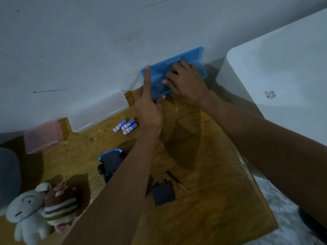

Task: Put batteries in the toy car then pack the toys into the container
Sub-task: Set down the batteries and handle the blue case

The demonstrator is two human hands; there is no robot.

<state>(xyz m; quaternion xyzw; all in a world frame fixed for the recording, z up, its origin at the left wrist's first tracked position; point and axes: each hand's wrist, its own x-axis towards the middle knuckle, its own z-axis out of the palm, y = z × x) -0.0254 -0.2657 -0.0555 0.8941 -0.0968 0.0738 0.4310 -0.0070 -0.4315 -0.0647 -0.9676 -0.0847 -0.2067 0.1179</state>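
A blue plastic box [192,56] with its lid raised against the wall stands at the far edge of the wooden table [203,138]. My left hand [148,105] grips the box's left end, index finger stretched along its side and thumb under the near corner. My right hand [185,80] reaches inside the box; what its fingers touch is hidden. Three batteries [125,126] lie together on the table. The toy car [110,162], black with blue trim, lies upside down, partly hidden by my left forearm. Its black battery cover [163,192] and a small screwdriver [177,180] lie nearby.
A clear plastic box [99,111] and a pink box [43,136] stand against the wall on the left. Two plush toys, a white one [26,209] and a striped brown one [60,204], lie at the near left. A white appliance [283,73] stands on the right.
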